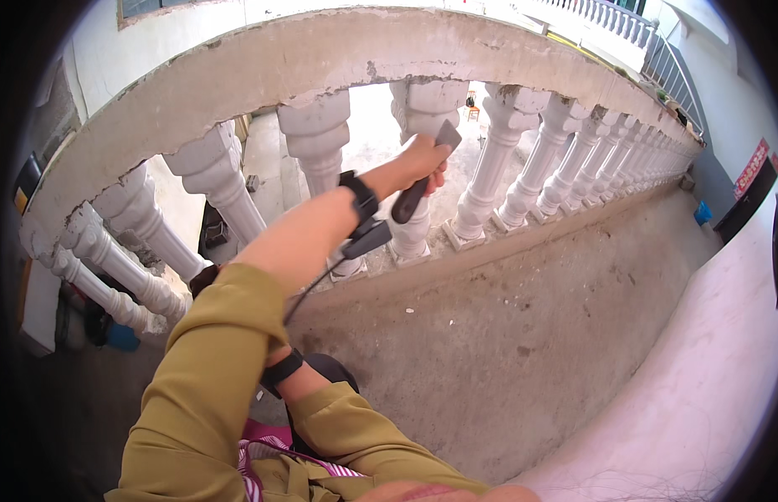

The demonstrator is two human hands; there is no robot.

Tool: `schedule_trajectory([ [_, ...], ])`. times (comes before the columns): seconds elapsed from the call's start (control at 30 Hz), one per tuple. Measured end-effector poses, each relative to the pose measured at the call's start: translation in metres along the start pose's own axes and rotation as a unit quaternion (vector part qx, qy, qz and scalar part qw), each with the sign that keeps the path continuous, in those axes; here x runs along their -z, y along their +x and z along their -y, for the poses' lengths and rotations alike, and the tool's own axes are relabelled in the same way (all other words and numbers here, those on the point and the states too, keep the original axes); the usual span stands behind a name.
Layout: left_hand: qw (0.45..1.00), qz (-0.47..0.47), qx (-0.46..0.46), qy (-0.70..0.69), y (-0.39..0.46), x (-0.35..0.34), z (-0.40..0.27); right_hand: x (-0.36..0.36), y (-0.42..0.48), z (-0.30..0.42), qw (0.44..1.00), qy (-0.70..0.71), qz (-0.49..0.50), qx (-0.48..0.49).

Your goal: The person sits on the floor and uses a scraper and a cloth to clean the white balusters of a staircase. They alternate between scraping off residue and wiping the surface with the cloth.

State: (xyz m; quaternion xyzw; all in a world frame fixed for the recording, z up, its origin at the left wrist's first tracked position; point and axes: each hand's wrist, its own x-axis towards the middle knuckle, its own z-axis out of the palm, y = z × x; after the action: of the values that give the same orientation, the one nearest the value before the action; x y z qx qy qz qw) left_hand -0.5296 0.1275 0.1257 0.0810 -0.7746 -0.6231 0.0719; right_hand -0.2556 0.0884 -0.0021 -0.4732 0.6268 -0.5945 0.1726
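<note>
My left hand [420,164] grips a putty knife [409,201] with a dark handle, its flat blade [449,134] pointing up. It is in front of a white baluster [428,103], just below the concrete handrail [339,53]; whether the blade touches it I cannot tell. A black wristband [359,196] with a small black box [368,240] and a cable is on my left wrist. My right forearm crosses beneath the left one, a black band [282,370] at its wrist. The left sleeve hides my right hand. A dark brown object [204,280], not identifiable, shows beyond that sleeve.
The row of balusters [474,182] curves off to both sides. Small white flakes [410,310] lie on the concrete floor [464,351]. A pale wall [665,389] bounds the right side. Blue plastic items [702,213] stand farther off, and an orange chair [472,113] is below the railing.
</note>
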Motion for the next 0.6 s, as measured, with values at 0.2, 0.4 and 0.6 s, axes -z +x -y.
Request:
schedule_trajectory([
  [0.2, 0.998, -0.002, -0.009, 0.064, -0.118, 0.085, -0.022, 0.008, 0.007, 0.003, 0.997, -0.044, -0.068, 0.004],
  [0.4, 0.964, -0.263, -0.042, 0.028, -0.307, 0.172, -0.011, 0.113, 0.003, 0.005, 0.950, 0.176, -0.199, -0.162],
  [0.6, 0.903, -0.423, 0.065, -0.024, -0.447, 0.228, 0.083, 0.243, 0.072, -0.025, 0.870, 0.091, -0.480, 0.067],
])
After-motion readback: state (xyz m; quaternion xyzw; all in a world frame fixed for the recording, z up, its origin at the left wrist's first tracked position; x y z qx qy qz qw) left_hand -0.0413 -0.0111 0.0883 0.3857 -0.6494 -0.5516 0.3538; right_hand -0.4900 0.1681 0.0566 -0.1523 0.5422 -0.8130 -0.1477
